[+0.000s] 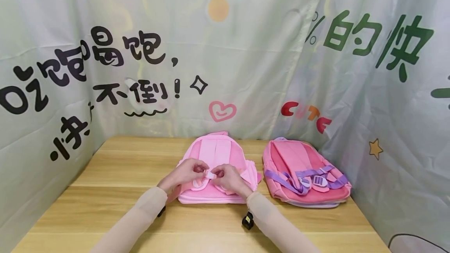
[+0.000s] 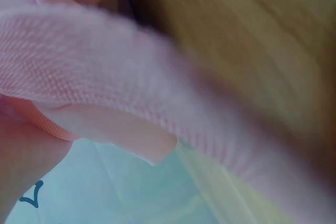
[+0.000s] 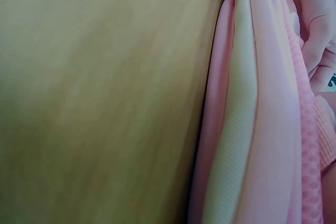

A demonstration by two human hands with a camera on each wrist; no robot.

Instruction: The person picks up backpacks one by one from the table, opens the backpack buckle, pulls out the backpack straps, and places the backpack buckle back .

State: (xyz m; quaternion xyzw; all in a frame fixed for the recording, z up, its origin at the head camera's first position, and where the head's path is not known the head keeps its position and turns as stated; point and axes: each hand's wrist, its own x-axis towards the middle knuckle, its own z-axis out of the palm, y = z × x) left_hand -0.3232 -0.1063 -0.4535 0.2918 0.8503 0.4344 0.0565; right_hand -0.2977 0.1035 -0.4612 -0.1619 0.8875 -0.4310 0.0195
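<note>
A light pink backpack (image 1: 214, 147) lies on the table with its strap side up. Over its lower middle, my left hand (image 1: 186, 173) and right hand (image 1: 230, 179) meet at a small pale buckle (image 1: 210, 175). Thumb and fingers of each hand pinch one side of it. In the left wrist view a pink webbing strap (image 2: 79, 56) crosses close to the camera, partly blurred. The right wrist view has the backpack's layered edge (image 3: 273, 103) along the tabletop, with part of a hand (image 3: 317, 24) at upper right. The fingers hide some of the buckle.
To the right lies a second, darker pink backpack (image 1: 291, 155) with purple straps (image 1: 337, 182) and buckles. Both bags are on a wooden table (image 1: 116, 171). Printed curtains (image 1: 246, 69) enclose its back and sides.
</note>
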